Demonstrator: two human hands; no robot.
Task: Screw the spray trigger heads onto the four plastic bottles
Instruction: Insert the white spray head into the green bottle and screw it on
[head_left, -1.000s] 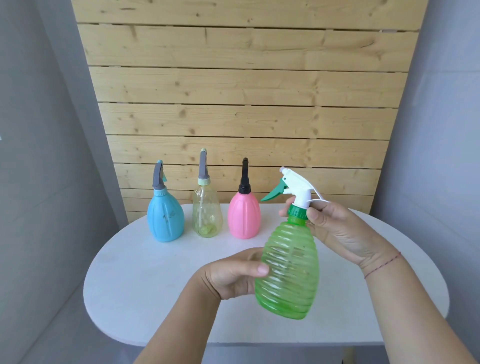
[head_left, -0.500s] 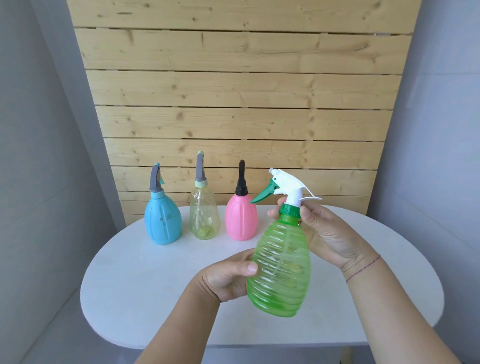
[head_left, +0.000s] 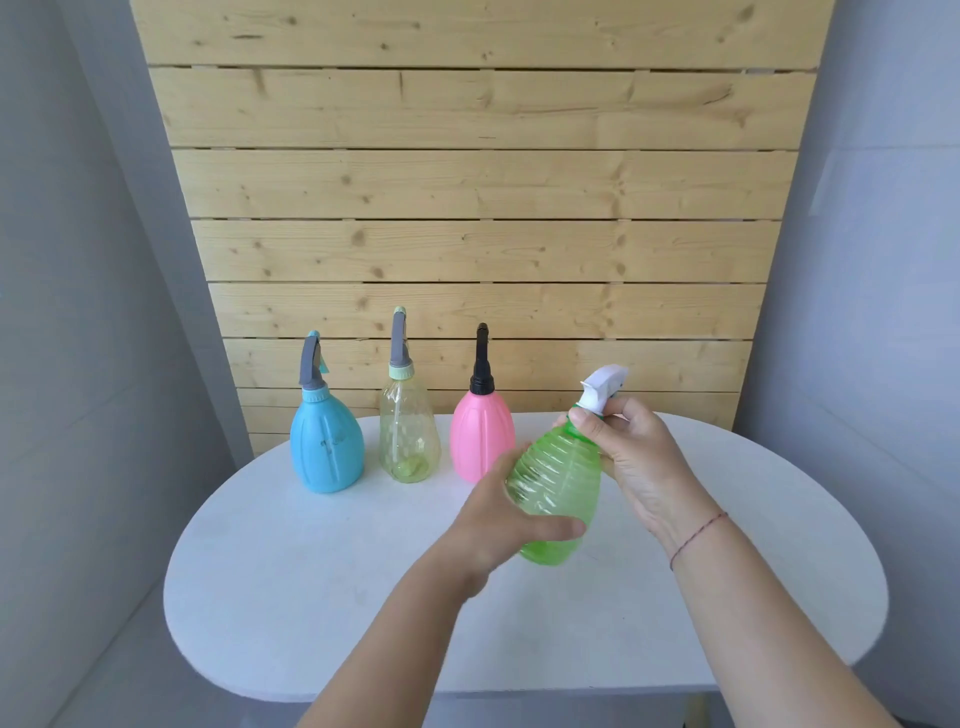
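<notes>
**Green bottle turned and tipped**

Since half a second before, the green bottle (head_left: 558, 480) had tipped, its top leaning to the right, and its white spray head (head_left: 602, 387) had turned so the green trigger no longer showed. The left hand (head_left: 501, 519) had slid around the front of the bottle's belly, fingers wrapped on it. The right hand (head_left: 631, 457) was closed tight around the neck, just under the spray head. Both hands held the bottle up above the white table (head_left: 311, 597). The blue bottle (head_left: 327, 449), the clear bottle (head_left: 408, 434) and the pink bottle (head_left: 480, 439) stood in a row at the back, as before, each with its head on.
</notes>
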